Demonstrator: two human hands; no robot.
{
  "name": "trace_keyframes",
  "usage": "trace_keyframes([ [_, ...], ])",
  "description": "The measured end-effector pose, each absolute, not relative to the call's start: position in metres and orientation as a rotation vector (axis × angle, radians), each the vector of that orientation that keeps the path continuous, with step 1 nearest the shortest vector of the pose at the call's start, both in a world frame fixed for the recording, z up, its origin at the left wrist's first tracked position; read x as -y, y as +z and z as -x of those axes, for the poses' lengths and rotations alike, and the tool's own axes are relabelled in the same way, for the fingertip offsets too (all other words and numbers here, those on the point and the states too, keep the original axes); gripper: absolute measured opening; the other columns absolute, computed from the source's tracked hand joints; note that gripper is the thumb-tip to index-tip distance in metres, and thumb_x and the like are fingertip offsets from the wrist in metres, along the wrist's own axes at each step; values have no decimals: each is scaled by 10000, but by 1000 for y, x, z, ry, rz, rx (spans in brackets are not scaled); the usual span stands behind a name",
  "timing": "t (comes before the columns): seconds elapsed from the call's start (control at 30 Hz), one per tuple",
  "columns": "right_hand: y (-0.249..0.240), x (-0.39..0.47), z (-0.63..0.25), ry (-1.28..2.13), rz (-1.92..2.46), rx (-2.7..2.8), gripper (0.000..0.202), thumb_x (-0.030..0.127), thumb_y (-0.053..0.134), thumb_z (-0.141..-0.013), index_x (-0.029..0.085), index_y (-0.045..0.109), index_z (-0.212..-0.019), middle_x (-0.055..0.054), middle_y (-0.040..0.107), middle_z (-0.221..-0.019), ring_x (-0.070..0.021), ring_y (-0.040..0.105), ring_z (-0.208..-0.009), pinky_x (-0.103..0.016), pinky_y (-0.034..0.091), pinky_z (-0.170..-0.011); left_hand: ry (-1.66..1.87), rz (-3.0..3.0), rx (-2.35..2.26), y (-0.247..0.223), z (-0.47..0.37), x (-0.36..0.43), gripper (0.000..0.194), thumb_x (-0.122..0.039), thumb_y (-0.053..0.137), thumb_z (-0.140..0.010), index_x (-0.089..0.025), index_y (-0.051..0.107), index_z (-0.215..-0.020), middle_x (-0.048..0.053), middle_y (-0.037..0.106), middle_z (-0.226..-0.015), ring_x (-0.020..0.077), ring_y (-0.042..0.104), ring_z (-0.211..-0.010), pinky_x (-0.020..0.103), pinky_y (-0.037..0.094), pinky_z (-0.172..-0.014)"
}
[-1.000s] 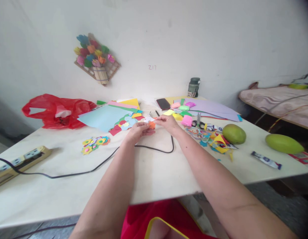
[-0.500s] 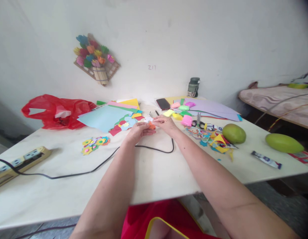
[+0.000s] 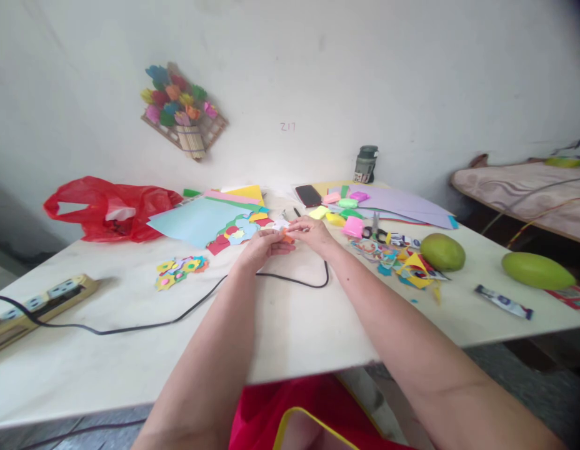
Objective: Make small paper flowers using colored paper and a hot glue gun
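Between my two hands is a small orange paper piece [image 3: 288,238], partly covered by fingers. My left hand [image 3: 266,245] is closed on its left side, thumb on top and fingers beneath. My right hand [image 3: 313,232] meets it from the right with the fingertips pinched at its edge; whether they hold the paper itself or something tiny on it is too small to tell. Cut-out paper shapes [image 3: 234,231] in several colours lie just beyond my left hand. Nearer on the left is a cluster of paper flowers [image 3: 180,272] with coloured centres.
A black cable [image 3: 144,326] runs from the power strip [image 3: 41,306] across the table below my hands. To the right are scissors [image 3: 375,231], paper scraps [image 3: 412,269], green mangoes [image 3: 442,252] and a glue tube [image 3: 503,302]. Behind lie a phone [image 3: 308,195] and a red plastic bag [image 3: 93,219].
The right fingertips have shifted slightly over the orange paper, which shows at a slightly different angle. The whole view has moved a little; other things stay in place.
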State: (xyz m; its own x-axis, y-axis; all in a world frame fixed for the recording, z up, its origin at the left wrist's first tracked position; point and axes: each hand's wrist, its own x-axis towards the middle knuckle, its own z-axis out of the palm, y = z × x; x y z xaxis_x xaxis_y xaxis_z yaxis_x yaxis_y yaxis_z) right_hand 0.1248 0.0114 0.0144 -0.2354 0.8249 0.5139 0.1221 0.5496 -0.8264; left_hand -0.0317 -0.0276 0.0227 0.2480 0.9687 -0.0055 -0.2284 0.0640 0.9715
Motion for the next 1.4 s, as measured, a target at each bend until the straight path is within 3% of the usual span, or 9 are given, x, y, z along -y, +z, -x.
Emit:
trace_keyframes([
  [0.13, 14, -12, -125, 801, 817, 1698, 83, 202, 689, -586, 187, 700, -666, -27, 617, -831, -135, 547, -769, -275, 421, -724, 1112, -1111, -876, 22, 32, 27, 91, -135, 571, -711, -81, 609, -774, 110, 692, -720, 208, 676, -668, 303, 531, -670],
  [0.37, 18, -8, -126, 812, 829, 1676, 147, 312, 649, -646, 172, 684, -672, -35, 613, -836, -141, 547, -787, -283, 416, -756, 1111, -1100, -889, 21, 33, 27, 105, -145, 586, -705, -72, 617, -772, 122, 694, -752, 210, 677, -677, 293, 534, -655],
  [0.53, 22, -4, -127, 917, 984, 1589, 305, 404, 649, -637, 145, 670, -798, -16, 608, -743, -110, 495, -647, -261, 407, -643, 1097, -1111, -895, 20, 34, 26, 137, -162, 593, -710, -72, 630, -806, 129, 696, -768, 211, 676, -690, 303, 535, -671],
  [0.67, 25, 3, -125, 1147, 1047, 1607, 340, 460, 634, -640, 129, 648, -718, 10, 546, -597, -84, 441, -552, -233, 361, -544, 1092, -1131, -893, 20, 34, 26, 123, -173, 605, -707, -80, 622, -785, 123, 695, -761, 213, 675, -678, 321, 534, -678],
  [1.1, 27, 8, -123, 1181, 1084, 1510, 252, 356, 700, -544, 130, 600, -596, 45, 475, -502, -72, 399, -519, -232, 293, -510, 1058, -1163, -901, 22, 32, 27, 134, -171, 588, -713, -69, 635, -786, 127, 693, -754, 201, 671, -657, 315, 535, -676],
  [1.4, 26, 7, -121, 1142, 1133, 1521, 266, 364, 696, -563, 139, 554, -565, 48, 475, -489, -67, 381, -496, -234, 309, -507, 1017, -1209, -901, 20, 34, 27, 188, -221, 663, -680, -69, 636, -788, 135, 693, -772, 204, 672, -675, 314, 538, -703],
])
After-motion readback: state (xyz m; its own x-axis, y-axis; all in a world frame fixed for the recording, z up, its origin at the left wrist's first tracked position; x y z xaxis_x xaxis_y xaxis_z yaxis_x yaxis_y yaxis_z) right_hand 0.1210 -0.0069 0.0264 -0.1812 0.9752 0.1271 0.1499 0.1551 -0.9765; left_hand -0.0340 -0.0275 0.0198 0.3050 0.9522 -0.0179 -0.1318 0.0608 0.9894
